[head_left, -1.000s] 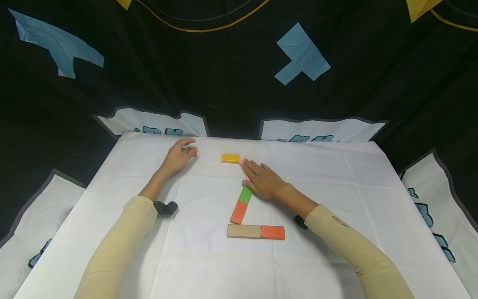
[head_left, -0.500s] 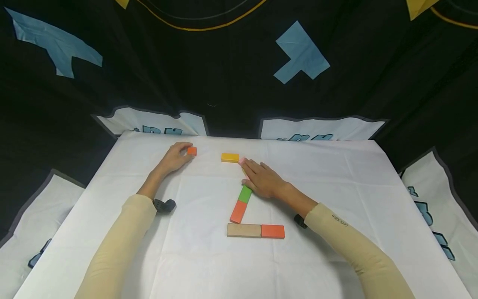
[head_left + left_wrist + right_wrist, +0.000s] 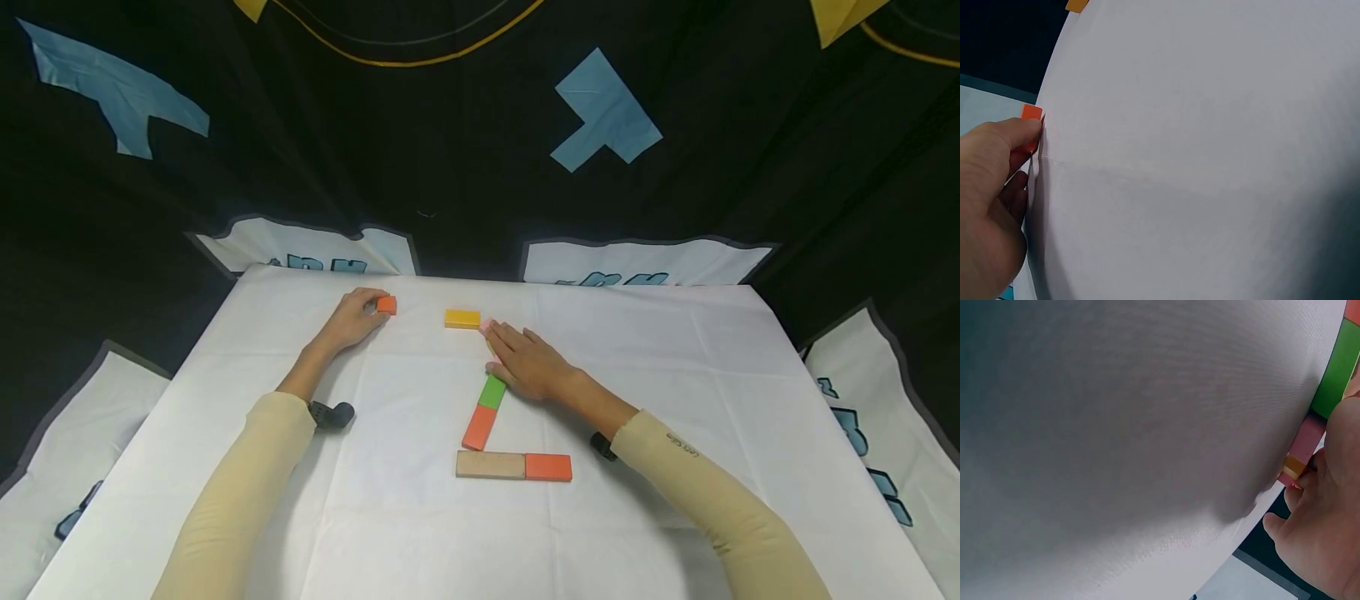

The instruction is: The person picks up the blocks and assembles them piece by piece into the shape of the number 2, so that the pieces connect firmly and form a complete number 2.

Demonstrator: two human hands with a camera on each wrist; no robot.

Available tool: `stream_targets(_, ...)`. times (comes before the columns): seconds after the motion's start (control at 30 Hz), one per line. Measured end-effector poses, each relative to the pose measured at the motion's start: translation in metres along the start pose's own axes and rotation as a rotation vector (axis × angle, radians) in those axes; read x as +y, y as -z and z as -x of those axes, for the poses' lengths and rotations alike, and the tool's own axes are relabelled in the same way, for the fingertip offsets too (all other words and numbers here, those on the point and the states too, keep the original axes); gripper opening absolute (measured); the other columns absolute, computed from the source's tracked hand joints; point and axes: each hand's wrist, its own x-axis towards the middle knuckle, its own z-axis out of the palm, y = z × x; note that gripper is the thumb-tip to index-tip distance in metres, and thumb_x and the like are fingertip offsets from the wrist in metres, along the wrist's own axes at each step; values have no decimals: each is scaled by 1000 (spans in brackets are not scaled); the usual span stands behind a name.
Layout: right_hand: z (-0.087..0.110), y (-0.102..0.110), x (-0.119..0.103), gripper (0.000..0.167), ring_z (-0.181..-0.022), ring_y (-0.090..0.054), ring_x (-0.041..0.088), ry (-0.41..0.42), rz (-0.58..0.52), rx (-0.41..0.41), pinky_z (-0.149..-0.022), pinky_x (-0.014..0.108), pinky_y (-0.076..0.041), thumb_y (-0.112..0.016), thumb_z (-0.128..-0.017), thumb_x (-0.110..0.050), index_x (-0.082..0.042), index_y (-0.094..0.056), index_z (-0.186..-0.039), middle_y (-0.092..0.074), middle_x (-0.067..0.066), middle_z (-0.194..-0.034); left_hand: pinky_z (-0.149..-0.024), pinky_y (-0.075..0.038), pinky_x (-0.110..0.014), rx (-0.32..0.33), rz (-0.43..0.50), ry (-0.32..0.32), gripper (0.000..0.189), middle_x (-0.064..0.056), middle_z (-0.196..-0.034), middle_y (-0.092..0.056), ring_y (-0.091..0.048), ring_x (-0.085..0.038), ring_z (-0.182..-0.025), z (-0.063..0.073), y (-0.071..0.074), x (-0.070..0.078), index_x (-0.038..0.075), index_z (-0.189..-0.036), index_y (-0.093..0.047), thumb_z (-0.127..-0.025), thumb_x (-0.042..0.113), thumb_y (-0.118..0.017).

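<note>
At the far left of the table, my left hand (image 3: 351, 319) pinches a small orange block (image 3: 386, 305) between thumb and fingers. The left wrist view shows the thumb against that orange block (image 3: 1032, 111). My right hand (image 3: 534, 363) rests with fairly straight fingers along a slanted row of blocks, covering part of it. From under it show a pink block (image 3: 486, 325), a green block (image 3: 492, 391) and an orange-red block (image 3: 480, 427). In the right wrist view a pink block (image 3: 1305, 439) and a yellow one (image 3: 1294, 465) lie beside the fingers.
A yellow block (image 3: 462, 318) lies left of the slanted row's far end. Near its lower end, a plain wooden block (image 3: 491, 464) and an orange-red block (image 3: 548, 467) form a crosswise row. White cloth covers the table (image 3: 420, 533); a black curtain (image 3: 465, 183) hangs behind.
My left hand has come slightly nearer and left, its fingers closing on the orange block, which now shows more fully. My right hand and the row of blocks have stayed in place.
</note>
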Motion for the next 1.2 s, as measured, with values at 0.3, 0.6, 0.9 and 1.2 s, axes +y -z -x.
stream_targets(0.3, 0, -1, 0, 69, -150, -18, 26, -3, 3, -12, -119, 51, -21, -41, -106, -42, -5, -17, -159, -16, 12, -165, -116, -26, -55, 20, 35, -36, 45, -21, -144, -46, -35, -39, -140, 2, -3, 1, 3, -142, -52, -99, 14, -62)
stream_targets(0.6, -1, -2, 1, 69, -150, -17, 25, -5, -3, -14, -119, 51, -21, -40, -107, -42, -5, -16, -160, -16, 11, -165, -115, -28, -56, -12, 79, -83, 42, -17, -144, -48, -36, -36, -139, 2, -10, 12, 7, -140, -55, -99, 16, -63)
stream_targets(0.9, -1, -1, 0, 69, -150, -18, 26, -4, -6, -3, -118, 52, -22, -41, -106, -42, -4, -17, -159, -16, 12, -165, -116, -27, -54, -44, 88, -135, 40, -14, -143, -50, -38, -34, -139, -2, -20, 29, 10, -138, -57, -99, 14, -63)
stream_targets(1.2, -2, -1, 1, 71, -150, -18, 25, -13, -4, -14, -119, 52, -21, -41, -106, -43, -5, -16, -160, -15, 11, -165, -116, -28, -52, -70, 82, -186, 38, -14, -142, -51, -39, -33, -138, -3, -34, 39, 9, -136, -59, -98, 15, -64)
